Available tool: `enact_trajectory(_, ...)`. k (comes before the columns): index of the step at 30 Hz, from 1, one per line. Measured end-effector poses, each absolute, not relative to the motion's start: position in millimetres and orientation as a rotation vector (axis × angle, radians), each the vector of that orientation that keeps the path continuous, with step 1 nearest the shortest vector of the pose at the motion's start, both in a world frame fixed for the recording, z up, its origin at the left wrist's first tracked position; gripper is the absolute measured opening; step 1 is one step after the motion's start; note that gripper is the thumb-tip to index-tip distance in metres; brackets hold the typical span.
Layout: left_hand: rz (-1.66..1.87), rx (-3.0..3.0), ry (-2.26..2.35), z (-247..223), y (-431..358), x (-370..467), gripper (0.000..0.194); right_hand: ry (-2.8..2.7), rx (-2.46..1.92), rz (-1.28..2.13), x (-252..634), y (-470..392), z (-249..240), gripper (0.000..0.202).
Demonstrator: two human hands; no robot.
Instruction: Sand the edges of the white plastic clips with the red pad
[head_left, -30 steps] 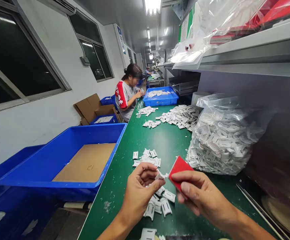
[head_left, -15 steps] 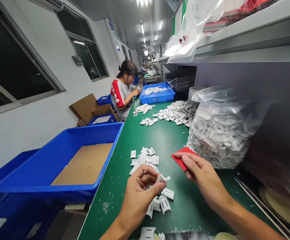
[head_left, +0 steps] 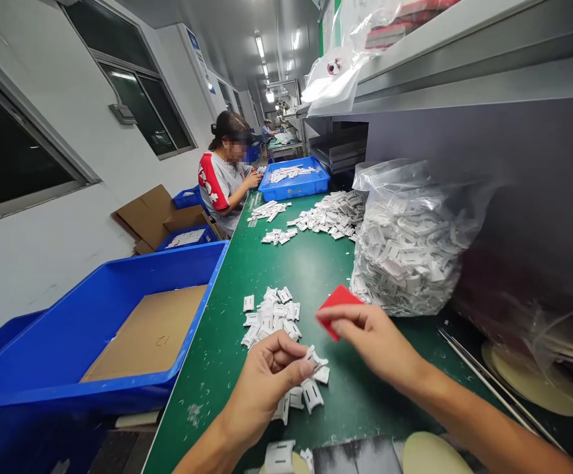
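Between the thumb and fingers of my left hand [head_left: 271, 378] is a small white plastic piece [head_left: 317, 359]. My right hand [head_left: 373, 336], just to the right, pinches a flat red square [head_left: 338, 308] by its lower edge. The two hands are apart, and the red square does not touch the white piece. Beyond my left hand lies a pile of white slotted pieces [head_left: 271, 319] on the green table [head_left: 311, 263]. More white pieces [head_left: 312, 395] lie under and beside my left fingers, partly hidden by them.
A clear bag of white pieces [head_left: 405, 250] stands at the right. Large blue bin [head_left: 118, 270] adjoins the table's left edge. Farther back are loose piles, a blue tray [head_left: 296, 191] and a seated person [head_left: 222, 178]. Beige discs [head_left: 429, 454] lie at the near edge.
The whole view has shifted, moving the scene leftward. My right hand with the red square has come slightly nearer my left hand. The white piece in my left fingers has turned.
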State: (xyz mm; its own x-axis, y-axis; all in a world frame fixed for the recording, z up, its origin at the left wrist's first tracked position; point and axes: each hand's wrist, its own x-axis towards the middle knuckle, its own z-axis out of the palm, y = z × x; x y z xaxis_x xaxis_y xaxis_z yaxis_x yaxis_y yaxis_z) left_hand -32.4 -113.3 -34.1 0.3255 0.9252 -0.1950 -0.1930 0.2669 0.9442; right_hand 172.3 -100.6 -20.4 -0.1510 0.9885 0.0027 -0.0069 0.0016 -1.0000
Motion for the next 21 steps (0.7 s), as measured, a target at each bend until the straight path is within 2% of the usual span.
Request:
enact_trajectory(2,0.959,1.128,1.006,-31.4,-114.2,-32.3,0.023,-1.203,-1.235,1.187,173.4,-96.6,-22.9,0.027)
enact_trajectory(5,1.296,1.455,1.192,-24.5,-121.2,-30.1,0.013,-1.172,-1.168,1.257,174.1,-96.9,-21.6,0.035)
enact_trajectory(9,1.706,1.655,1.229,-17.9,-131.2,-26.3,0.021,-1.156,-0.992,1.439,167.5,-107.4,-15.3,0.039)
enact_trajectory(12,1.734,1.647,1.235,-17.1,-133.9,-24.3,0.022,-1.045,-0.891,1.518,159.9,-116.1,-13.8,0.036)
enact_trajectory(15,1.754,1.530,1.230,-17.5,-135.6,-21.4,0.029,-1.020,-0.736,1.741,158.9,-124.6,-10.8,0.044)
enact_trajectory(18,1.805,1.409,1.201,-17.9,-139.1,-16.9,0.039,-1.329,-0.573,2.147,167.1,-131.9,-2.7,0.043)
enact_trajectory(21,1.793,1.407,1.240,-18.8,-143.1,-14.8,0.042,-1.527,-0.516,2.200,175.5,-135.5,4.2,0.035)
